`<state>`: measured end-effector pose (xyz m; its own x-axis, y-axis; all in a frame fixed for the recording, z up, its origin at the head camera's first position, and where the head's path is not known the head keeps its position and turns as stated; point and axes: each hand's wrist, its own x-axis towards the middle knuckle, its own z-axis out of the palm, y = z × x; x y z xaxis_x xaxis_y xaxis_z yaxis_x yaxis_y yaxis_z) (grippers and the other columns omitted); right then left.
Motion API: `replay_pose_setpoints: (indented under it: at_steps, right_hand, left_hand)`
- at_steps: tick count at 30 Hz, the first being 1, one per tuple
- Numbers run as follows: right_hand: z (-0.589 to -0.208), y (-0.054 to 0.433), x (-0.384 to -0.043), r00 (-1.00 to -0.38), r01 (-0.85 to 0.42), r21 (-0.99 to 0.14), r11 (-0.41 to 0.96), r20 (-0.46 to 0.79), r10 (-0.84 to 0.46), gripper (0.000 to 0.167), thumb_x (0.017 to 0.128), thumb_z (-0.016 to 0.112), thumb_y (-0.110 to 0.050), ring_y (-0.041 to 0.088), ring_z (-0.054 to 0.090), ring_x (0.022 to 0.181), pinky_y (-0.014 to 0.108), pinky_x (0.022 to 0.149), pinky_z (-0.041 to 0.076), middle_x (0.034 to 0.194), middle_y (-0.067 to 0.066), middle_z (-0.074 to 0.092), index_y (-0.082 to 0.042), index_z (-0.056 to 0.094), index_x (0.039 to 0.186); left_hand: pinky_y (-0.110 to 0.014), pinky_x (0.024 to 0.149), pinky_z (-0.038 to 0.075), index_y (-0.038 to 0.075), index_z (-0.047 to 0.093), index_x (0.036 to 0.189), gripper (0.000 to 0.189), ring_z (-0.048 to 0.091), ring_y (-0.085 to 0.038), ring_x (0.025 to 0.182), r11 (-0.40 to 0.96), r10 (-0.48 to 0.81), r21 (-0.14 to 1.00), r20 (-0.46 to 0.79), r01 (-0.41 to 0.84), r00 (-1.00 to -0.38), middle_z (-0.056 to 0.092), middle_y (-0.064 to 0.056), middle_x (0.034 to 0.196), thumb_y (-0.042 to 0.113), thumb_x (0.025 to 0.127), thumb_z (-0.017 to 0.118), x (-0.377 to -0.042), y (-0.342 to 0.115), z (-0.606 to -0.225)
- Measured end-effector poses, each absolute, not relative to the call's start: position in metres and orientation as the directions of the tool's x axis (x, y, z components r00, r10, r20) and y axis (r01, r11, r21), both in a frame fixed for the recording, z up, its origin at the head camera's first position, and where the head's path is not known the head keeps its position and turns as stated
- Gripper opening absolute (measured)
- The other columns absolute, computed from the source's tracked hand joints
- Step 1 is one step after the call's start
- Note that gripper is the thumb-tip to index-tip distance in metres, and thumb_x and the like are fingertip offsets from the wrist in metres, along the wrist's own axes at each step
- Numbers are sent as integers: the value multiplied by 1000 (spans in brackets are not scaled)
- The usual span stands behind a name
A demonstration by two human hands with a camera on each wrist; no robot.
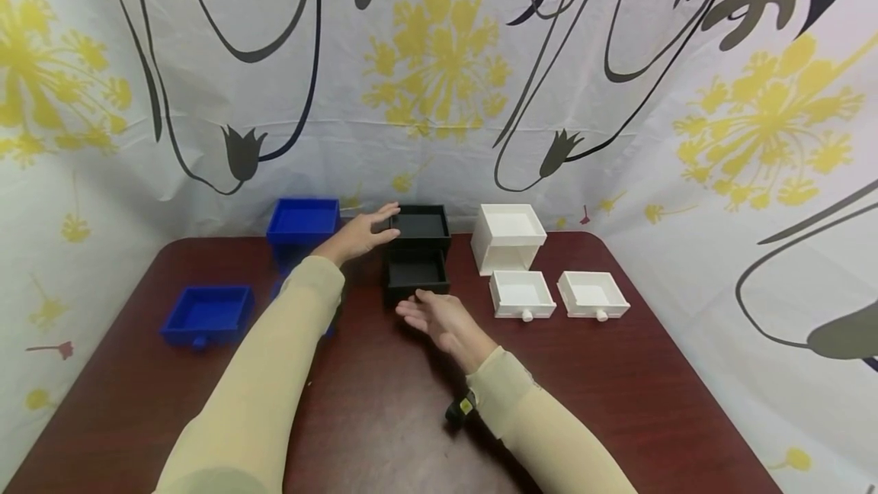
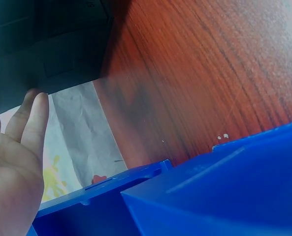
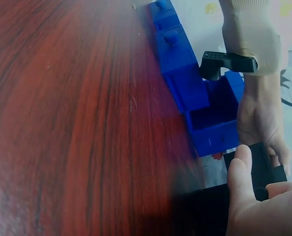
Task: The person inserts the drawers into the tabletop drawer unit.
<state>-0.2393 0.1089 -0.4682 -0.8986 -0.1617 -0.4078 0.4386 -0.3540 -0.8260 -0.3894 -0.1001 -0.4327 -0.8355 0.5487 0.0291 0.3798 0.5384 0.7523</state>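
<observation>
A small black cabinet (image 1: pixel 420 224) stands at the back middle of the table, its black drawer (image 1: pixel 416 268) pulled out at the front. My left hand (image 1: pixel 360 235) is at the cabinet's upper left side, fingers extended. In the left wrist view, its fingertips reach the wall of the black cabinet (image 2: pixel 62 56). My right hand (image 1: pixel 442 319) is held before the drawer front with fingers stretched out. From the right wrist view, the right thumb (image 3: pixel 240 174) lies along the black drawer, and a finger is beside its round knob (image 3: pixel 260 193).
A blue cabinet (image 1: pixel 304 221) stands back left, with a blue drawer (image 1: pixel 208 314) on the table; another blue piece is partly hidden behind my left arm. To the right are a white cabinet (image 1: pixel 510 227), a white drawer (image 1: pixel 523 294) and a second white drawer (image 1: pixel 593 294).
</observation>
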Motion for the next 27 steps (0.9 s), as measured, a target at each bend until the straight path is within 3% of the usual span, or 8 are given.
replay_pose_setpoints:
  at_steps: [5, 16, 27]
  right_hand:
    - [-467, 111, -239, -897, 442, -823, -357, -412, -162, 46, 108, 52, -17, 23, 73, 100, 35, 92, 56, 120, 24, 68, 13, 44, 142]
    - [-468, 114, -240, -901, 433, -829, -353, -403, -160, 43, 108, 51, -16, 19, 74, 92, 29, 81, 59, 112, 20, 72, 14, 46, 139]
    - [-468, 114, -240, -897, 442, -818, -369, -414, -157, 43, 108, 51, -16, 19, 74, 93, 30, 82, 59, 115, 22, 70, 13, 45, 139]
  left_hand:
    - [-55, 120, 21, 21, 29, 163, 71, 16, -29, 154, 544, 546, 748, 28, 380, -837, 13, 5, 170, 49, 103, 56, -388, -100, -432]
    - [-56, 120, 21, 22, 29, 163, 70, 16, -30, 154, 543, 543, 749, 32, 379, -839, 13, 5, 170, 48, 104, 55, -388, -100, -433]
    - [-55, 120, 21, 23, 29, 163, 71, 16, -29, 154, 535, 542, 759, 30, 372, -840, 13, 7, 170, 50, 103, 55, -388, -100, -433]
